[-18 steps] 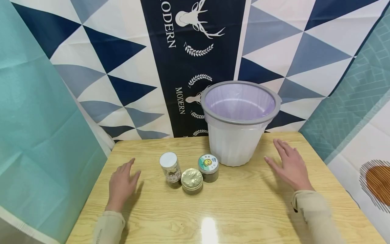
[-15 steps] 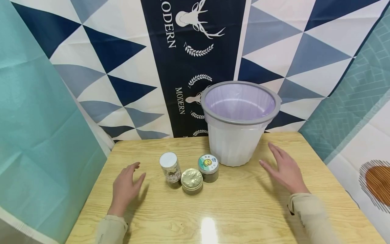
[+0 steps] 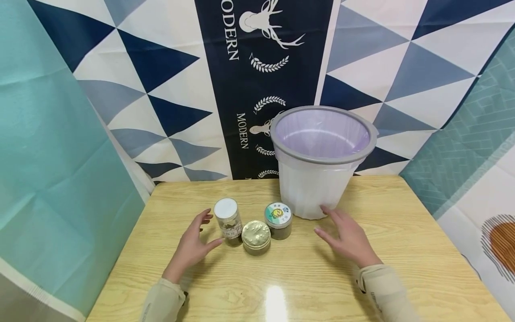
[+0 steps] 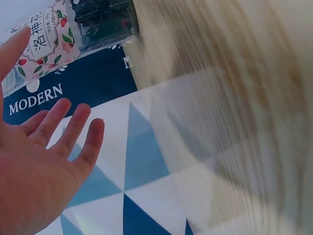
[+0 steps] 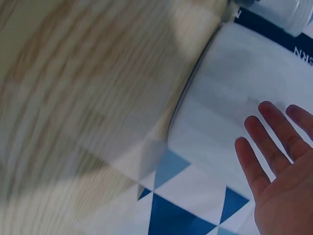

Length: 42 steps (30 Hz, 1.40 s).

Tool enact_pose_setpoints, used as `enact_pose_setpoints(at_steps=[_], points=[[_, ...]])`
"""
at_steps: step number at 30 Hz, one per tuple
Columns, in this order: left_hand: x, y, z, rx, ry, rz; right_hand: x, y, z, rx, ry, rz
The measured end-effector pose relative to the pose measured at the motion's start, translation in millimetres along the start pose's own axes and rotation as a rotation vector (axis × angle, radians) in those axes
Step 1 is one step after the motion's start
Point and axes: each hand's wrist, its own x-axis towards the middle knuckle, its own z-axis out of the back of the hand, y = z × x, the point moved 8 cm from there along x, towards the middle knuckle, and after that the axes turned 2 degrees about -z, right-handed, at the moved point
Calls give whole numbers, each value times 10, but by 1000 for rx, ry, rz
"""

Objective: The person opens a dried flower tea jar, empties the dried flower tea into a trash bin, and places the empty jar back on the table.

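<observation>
My left hand (image 3: 192, 243) hovers with spread fingers just left of a tall clear jar (image 3: 228, 219) with a white lid; thumb and fingers stand apart, holding nothing. In the left wrist view the jar's pink floral label (image 4: 46, 41) shows beyond the fingers. Beside the tall jar sit a low round jar with a gold lid (image 3: 256, 235) and a small jar with a green-and-white printed lid (image 3: 278, 214). My right hand (image 3: 348, 237), its fingers loosely extended and nothing in them, is over the table in front of the white bucket (image 3: 311, 188), to the right of the small jars.
The bucket has a grey rim (image 3: 322, 158) and a purple inside, and stands at the back right of the wooden table (image 3: 314, 281). Patterned cloth (image 3: 177, 89) hangs behind the table, and a teal cloth (image 3: 80, 179) hangs along the left side.
Both hands have moved inward: the left one rightwards to the tall jar, the right one leftwards in front of the bucket. The head view has shifted slightly. The jars stay in place.
</observation>
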Motion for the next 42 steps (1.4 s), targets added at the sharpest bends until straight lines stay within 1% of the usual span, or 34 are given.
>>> enact_pose_setpoints(at_steps=[4, 7, 12, 17, 20, 23, 26, 28, 32, 35, 38, 42], points=[[80, 10, -94, -38, 38, 22, 15, 101, -89, 4, 2, 26], [135, 12, -172, -61, 62, 28, 35, 177, -140, 12, 4, 41], [188, 38, -311, -116, 92, 48, 68, 285, -206, 26, 11, 63], [211, 40, -425, -178, 94, 65, 91, 381, -229, 32, 19, 80], [230, 30, -461, -178, 88, 60, 120, 452, -232, 33, 18, 90], [250, 11, -475, -174, 83, 43, 152, 528, -223, 39, 8, 104], [266, -18, -470, -186, 68, 17, 187, 599, -212, 39, -2, 114], [269, -41, -446, -189, 41, -6, 222, 650, -197, 40, -8, 122], [274, -112, -350, -175, -41, -30, 303, 774, -142, 42, -14, 145], [286, -191, -269, -166, -100, -49, 369, 881, -71, 54, -21, 168], [294, -285, -196, -134, -144, -80, 432, 993, 16, 63, -40, 200], [299, -417, -119, -65, -173, -115, 502, 1119, 118, 84, -64, 228]])
